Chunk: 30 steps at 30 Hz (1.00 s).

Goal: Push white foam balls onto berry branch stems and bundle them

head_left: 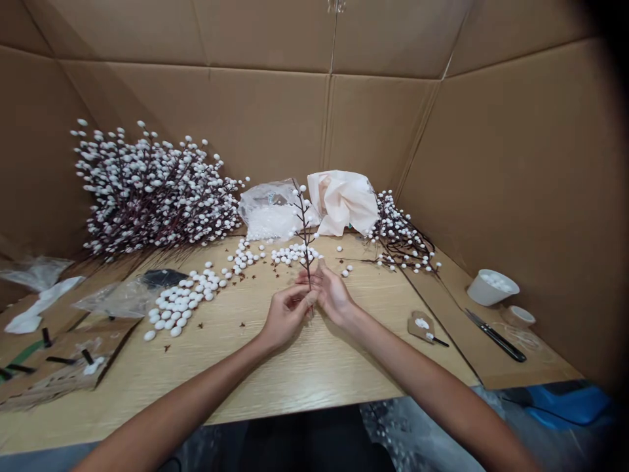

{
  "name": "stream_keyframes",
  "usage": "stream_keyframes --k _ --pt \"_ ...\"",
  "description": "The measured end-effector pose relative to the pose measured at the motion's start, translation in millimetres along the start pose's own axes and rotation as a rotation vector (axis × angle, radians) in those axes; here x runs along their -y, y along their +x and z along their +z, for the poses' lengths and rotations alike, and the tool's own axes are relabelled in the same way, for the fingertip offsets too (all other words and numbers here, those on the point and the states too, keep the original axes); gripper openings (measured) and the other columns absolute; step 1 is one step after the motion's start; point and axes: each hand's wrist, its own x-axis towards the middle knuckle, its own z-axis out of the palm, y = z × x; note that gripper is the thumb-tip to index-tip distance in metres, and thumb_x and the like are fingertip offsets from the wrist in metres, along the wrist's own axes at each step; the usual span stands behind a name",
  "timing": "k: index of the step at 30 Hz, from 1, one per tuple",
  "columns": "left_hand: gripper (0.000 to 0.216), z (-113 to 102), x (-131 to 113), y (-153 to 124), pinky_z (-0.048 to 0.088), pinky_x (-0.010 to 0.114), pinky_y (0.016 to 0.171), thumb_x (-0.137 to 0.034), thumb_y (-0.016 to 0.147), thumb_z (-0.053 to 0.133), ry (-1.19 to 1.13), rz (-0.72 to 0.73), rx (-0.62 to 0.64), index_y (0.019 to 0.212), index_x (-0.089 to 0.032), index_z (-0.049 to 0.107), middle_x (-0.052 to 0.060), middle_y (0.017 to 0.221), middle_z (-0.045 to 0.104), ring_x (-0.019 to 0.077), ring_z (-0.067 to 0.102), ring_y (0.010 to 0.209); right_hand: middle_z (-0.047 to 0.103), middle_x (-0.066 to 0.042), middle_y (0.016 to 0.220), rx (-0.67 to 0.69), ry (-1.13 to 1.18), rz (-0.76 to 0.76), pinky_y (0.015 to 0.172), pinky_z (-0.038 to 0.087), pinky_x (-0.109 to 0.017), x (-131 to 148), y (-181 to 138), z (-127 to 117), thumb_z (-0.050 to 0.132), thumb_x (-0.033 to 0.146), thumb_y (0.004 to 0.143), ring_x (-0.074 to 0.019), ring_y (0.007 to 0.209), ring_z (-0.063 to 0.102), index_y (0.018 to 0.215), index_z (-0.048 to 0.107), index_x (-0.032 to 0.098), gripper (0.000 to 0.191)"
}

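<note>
Upright between my hands stands an artificial berry branch, a thin dark brown stem with short side twigs and a few white berries near its upper part. My left hand pinches its lower stem between thumb and fingers. Close against it, my right hand has its fingers curled behind the same stem, with the thumb pointing up; its fingertips are partly hidden and blurred. Loose white foam berries lie in a long spread left of and behind my hands. Small brown star-shaped pieces are scattered among them.
A big pile of white-berried branches fills the back left, a smaller one the back right. Plastic bags lie between. At right are a white cup, a knife and a glue-smeared card. Cardboard walls enclose the table.
</note>
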Motion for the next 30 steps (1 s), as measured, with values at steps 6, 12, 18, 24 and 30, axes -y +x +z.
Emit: stream_keyframes --k 6,12,18,24,30 --pt "0.031 -0.6 4.3 -0.2 0.039 0.02 0.048 -0.042 0.076 0.067 0.006 0.011 0.004 0.079 -0.011 0.069 -0.001 0.056 0.054 0.0081 0.046 0.049 0.065 -0.005 0.072 0.096 0.005 0.134 0.041 0.038 -0.025 -4.4 -0.3 -2.0 0.041 0.054 0.087 -0.0149 0.05 0.055 0.077 0.061 0.016 0.044" --pt "0.03 -0.8 6.1 -0.6 0.038 0.021 0.049 -0.039 0.077 0.066 0.027 0.038 0.0 0.085 -0.011 0.071 0.002 0.062 0.06 0.0089 0.047 0.052 0.064 -0.004 0.062 0.09 0.002 0.176 0.042 0.037 -0.024 -3.9 -2.6 0.6 0.03 0.036 0.093 -0.0141 0.046 0.054 0.074 0.062 0.016 0.042" --pt "0.028 -1.2 2.2 -2.3 0.041 0.022 0.053 -0.038 0.079 0.065 0.068 0.073 0.017 0.074 -0.011 0.07 0.003 0.063 0.061 0.0118 0.051 0.059 0.066 -0.003 0.065 0.058 -0.016 0.069 0.049 0.04 -0.023 -11.5 -2.4 3.1 0.054 0.029 0.08 -0.0141 0.055 0.059 0.074 0.063 0.016 0.017" --pt "0.026 -1.0 2.5 -2.1 0.043 0.023 0.057 -0.036 0.081 0.062 0.094 0.109 0.021 0.079 -0.012 0.071 0.006 0.07 0.065 0.014 0.054 0.064 0.068 -0.005 0.071 0.074 -0.023 0.003 0.06 0.045 -0.024 -16.2 -2.1 2.4 0.057 0.025 0.074 -0.0145 0.064 0.063 0.075 0.065 0.013 0.014" --pt "0.022 -2.5 5.4 -1.7 0.044 0.024 0.06 -0.031 0.083 0.06 0.151 0.187 0.023 0.082 -0.013 0.071 0.006 0.072 0.066 0.0153 0.056 0.067 0.067 -0.005 0.07 0.102 -0.04 0.0 0.058 0.043 -0.024 -17.9 -1.6 1.8 0.057 0.026 0.075 -0.0147 0.064 0.062 0.076 0.066 0.014 0.015"
